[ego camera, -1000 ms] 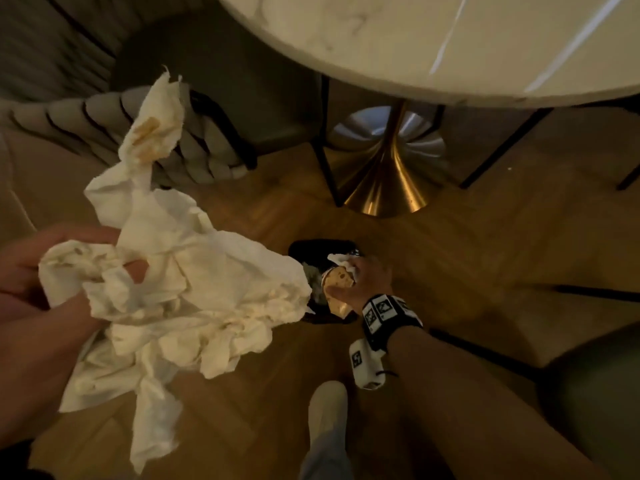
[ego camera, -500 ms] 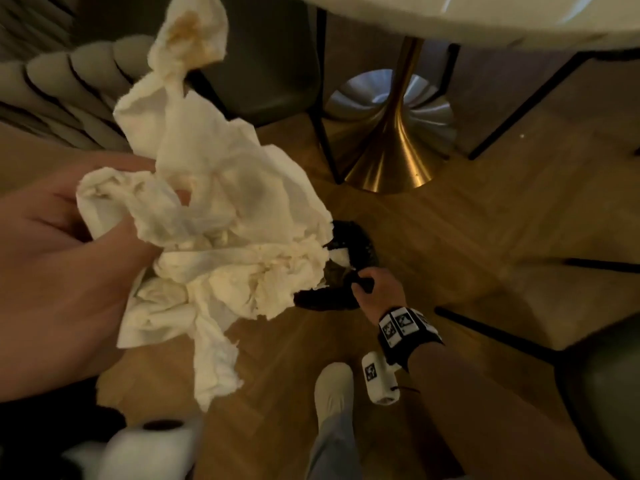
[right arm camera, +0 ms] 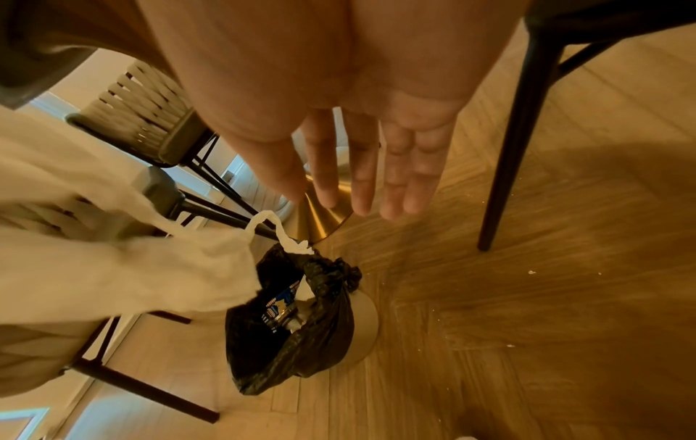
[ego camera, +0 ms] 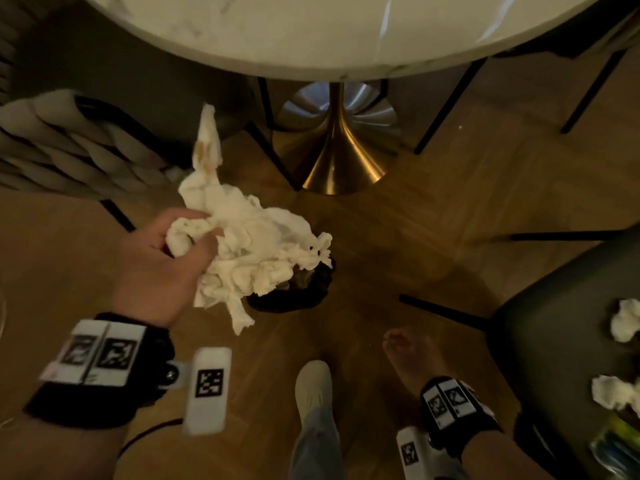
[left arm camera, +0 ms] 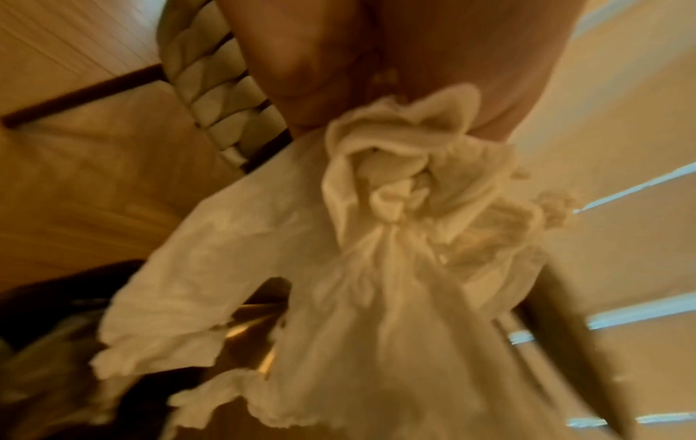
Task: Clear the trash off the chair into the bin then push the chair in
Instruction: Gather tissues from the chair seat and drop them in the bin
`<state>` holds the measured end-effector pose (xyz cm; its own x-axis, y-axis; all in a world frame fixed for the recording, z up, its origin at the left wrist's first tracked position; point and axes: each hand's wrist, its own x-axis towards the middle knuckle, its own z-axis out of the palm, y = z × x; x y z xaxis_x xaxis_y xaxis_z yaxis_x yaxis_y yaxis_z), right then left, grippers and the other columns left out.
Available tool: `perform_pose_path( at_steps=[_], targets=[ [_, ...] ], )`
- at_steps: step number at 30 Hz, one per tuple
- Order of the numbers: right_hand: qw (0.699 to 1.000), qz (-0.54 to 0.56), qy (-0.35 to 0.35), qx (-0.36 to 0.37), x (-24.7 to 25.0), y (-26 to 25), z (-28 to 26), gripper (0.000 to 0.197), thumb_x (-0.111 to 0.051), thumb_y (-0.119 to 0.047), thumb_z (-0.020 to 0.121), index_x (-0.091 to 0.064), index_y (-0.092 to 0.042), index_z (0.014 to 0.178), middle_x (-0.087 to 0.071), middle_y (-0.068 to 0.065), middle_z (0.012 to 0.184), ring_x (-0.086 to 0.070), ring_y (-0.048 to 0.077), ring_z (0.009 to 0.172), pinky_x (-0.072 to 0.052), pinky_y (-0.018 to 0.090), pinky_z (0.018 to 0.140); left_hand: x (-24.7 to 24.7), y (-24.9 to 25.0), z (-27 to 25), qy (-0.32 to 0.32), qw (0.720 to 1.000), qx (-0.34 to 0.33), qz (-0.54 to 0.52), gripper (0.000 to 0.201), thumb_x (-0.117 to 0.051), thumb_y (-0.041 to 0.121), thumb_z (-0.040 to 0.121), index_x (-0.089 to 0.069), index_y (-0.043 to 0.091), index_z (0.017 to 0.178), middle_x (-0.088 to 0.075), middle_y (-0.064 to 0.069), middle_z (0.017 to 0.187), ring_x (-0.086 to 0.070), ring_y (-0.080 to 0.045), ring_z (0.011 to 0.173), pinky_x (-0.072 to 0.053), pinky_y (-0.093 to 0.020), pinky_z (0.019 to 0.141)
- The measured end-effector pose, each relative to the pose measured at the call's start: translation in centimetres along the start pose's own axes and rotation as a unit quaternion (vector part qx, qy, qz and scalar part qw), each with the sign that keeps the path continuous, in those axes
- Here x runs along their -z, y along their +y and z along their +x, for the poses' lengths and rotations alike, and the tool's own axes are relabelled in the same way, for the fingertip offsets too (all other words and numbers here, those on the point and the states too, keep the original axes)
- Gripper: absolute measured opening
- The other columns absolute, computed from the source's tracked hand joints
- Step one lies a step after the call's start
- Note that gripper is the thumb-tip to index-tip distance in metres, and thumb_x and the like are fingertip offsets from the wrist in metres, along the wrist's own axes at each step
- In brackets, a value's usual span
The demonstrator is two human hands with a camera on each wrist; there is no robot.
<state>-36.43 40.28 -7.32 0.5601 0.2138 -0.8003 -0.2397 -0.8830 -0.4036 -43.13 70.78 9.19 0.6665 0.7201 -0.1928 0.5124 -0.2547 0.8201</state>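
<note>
While a woven-backed chair point(ego camera: 62, 147) stands at the far left of the head view, the person's left hand point(ego camera: 162, 265) grips a large wad of crumpled white paper towels point(ego camera: 249, 251), fingers curled round its near end, and holds it above the small bin point(ego camera: 294, 292) lined with a black bag on the wooden floor point(ego camera: 433, 216). One stained tail of the paper sticks up toward the round marble table point(ego camera: 311, 32), whose brass pedestal base point(ego camera: 339, 157) stands just beyond the bin. In the right wrist view the bin's bag already holds a wrapper and some white paper. Further right, the right hand point(right arm camera: 361, 154) hangs empty with its fingers straight and slightly spread, near the person's foot. At the far right, the dark-seated chair point(ego camera: 554, 327) carries two more crumpled paper balls point(ego camera: 623, 323) and a yellow-green plastic wrapper point(ego camera: 616, 445) at its edge.
</note>
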Motion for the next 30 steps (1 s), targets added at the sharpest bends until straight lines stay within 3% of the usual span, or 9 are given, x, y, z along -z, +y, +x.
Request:
perform_pose_path(
  at_steps=[4,6,9,16,18,21,25,28,30],
  targets=[
    [1.000,0.009,-0.028,-0.001,-0.3,2.9,-0.4,0.015,-0.057,-0.029,0.091,-0.060,-0.028,0.106,-0.061,-0.009,0.105,-0.057,0.002,0.092,-0.042,0.014,0.068,-5.4,-7.7,2.0,-0.015,0.995,0.087,0.046,0.024,-0.069,0.016,0.082,-0.062,0.038,0.076,-0.064,0.021,0.067,-0.060,0.002,0.067,-0.045,-0.005,0.053],
    [0.999,0.012,-0.033,-0.005,-0.8,4.3,-0.4,0.011,-0.059,-0.029,0.091,-0.061,-0.030,0.101,-0.063,-0.011,0.103,-0.057,-0.001,0.090,-0.045,0.015,0.073,-6.8,-10.4,3.1,-0.015,0.990,0.113,0.089,0.008,-0.070,0.018,0.081,-0.066,0.025,0.083,-0.063,0.010,0.073,-0.059,-0.013,0.075,-0.040,-0.012,0.056],
    [0.998,0.028,-0.051,-0.029,-1.3,6.0,-0.9,0.009,-0.059,-0.028,0.090,-0.062,-0.029,0.099,-0.065,-0.010,0.101,-0.059,0.000,0.091,-0.042,0.012,0.073,-7.8,-13.3,4.4,-0.021,0.976,0.156,0.153,0.018,-0.068,0.021,0.083,-0.067,0.011,0.099,-0.060,-0.003,0.083,-0.054,-0.019,0.079,-0.037,-0.022,0.070],
    [0.998,0.032,-0.047,-0.039,-2.4,6.7,-0.7,0.006,-0.061,-0.029,0.089,-0.061,-0.032,0.094,-0.065,-0.012,0.098,-0.059,0.000,0.090,-0.039,0.009,0.068,-10.6,-18.4,6.7,-0.010,0.964,0.173,0.204,0.032,-0.066,0.031,0.081,-0.064,0.014,0.108,-0.065,-0.015,0.111,-0.060,-0.033,0.100,-0.047,-0.033,0.085],
    [0.998,0.030,-0.054,-0.030,-2.3,5.5,-0.2,0.007,-0.059,-0.030,0.090,-0.059,-0.032,0.097,-0.063,-0.015,0.098,-0.057,-0.003,0.088,-0.038,0.008,0.066,-12.1,-19.2,6.7,-0.090,0.951,0.174,0.238,0.050,-0.065,0.037,0.083,-0.055,0.015,0.126,-0.055,-0.014,0.131,-0.054,-0.033,0.116,-0.044,-0.035,0.096],
    [0.999,0.019,-0.050,-0.001,-2.0,2.4,2.2,0.008,-0.057,-0.028,0.092,-0.057,-0.033,0.097,-0.061,-0.017,0.093,-0.056,-0.004,0.085,-0.038,0.009,0.063,-13.6,-20.5,6.4,-0.263,0.899,0.172,0.305,0.070,-0.064,0.048,0.081,-0.037,0.023,0.141,-0.045,-0.008,0.143,-0.047,-0.030,0.127,-0.041,-0.035,0.101],
    [0.996,-0.044,-0.009,0.076,-1.7,-2.8,9.3,0.011,-0.056,-0.028,0.092,-0.063,-0.027,0.101,-0.062,-0.010,0.091,-0.059,0.006,0.084,-0.039,0.013,0.066,-13.2,-22.1,5.9,-0.290,0.900,0.164,0.282,0.049,-0.067,0.041,0.081,-0.054,0.029,0.126,-0.054,-0.002,0.135,-0.057,-0.022,0.117,-0.048,-0.032,0.096],
    [0.986,-0.106,0.016,0.130,-1.3,-7.1,16.2,0.019,-0.056,-0.026,0.092,-0.065,-0.021,0.108,-0.064,-0.002,0.099,-0.059,0.015,0.090,-0.043,0.025,0.077,-11.7,-22.6,4.9,-0.253,0.933,0.141,0.216,0.022,-0.068,0.027,0.082,-0.065,0.026,0.105,-0.066,0.004,0.109,-0.064,-0.013,0.093,-0.050,-0.026,0.081],
    [0.977,-0.140,0.020,0.159,-1.5,-9.8,20.5,0.022,-0.056,-0.024,0.091,-0.062,-0.021,0.112,-0.065,0.000,0.108,-0.058,0.016,0.095,-0.043,0.027,0.080,-10.4,-23.2,4.2,-0.233,0.949,0.120,0.175,0.015,-0.067,0.019,0.083,-0.064,0.030,0.093,-0.066,0.011,0.093,-0.061,-0.002,0.079,-0.052,-0.024,0.080]
  ],
)
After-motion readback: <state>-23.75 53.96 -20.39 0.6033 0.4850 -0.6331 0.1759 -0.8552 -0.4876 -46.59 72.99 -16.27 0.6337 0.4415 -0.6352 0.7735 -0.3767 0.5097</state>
